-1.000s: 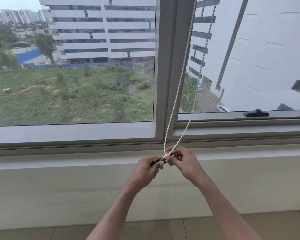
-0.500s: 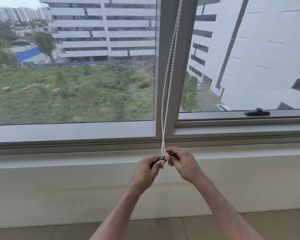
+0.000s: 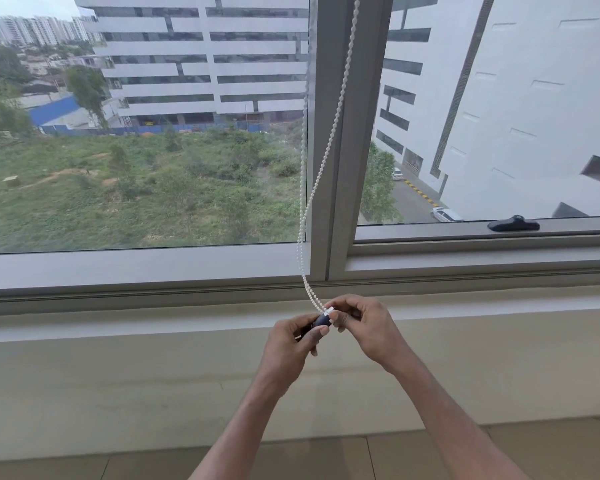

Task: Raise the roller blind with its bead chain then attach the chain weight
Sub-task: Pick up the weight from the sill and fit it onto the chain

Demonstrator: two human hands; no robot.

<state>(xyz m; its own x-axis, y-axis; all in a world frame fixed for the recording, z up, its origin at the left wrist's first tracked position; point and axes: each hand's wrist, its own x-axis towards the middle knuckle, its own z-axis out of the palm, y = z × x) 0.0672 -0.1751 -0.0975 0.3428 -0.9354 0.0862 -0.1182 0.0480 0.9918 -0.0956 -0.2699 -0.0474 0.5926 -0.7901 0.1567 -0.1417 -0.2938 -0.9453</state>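
Chain weight (image 3: 322, 320), one dark piece, is sitting between my two hands just below the sill: my left hand (image 3: 291, 344) is pinching its body, my right hand (image 3: 364, 327) is gripping its white top. The bead chain (image 3: 329, 143), two strands, is running up the mullion (image 3: 340, 133); blind looks raised, clipping remains

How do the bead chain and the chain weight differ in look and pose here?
The bead chain is white, thin and long, running up out of view; the chain weight is dark, short and rounded. The chain hangs mostly free; the weight sits pinched between the left hand and right hand. They meet at the fingertips.
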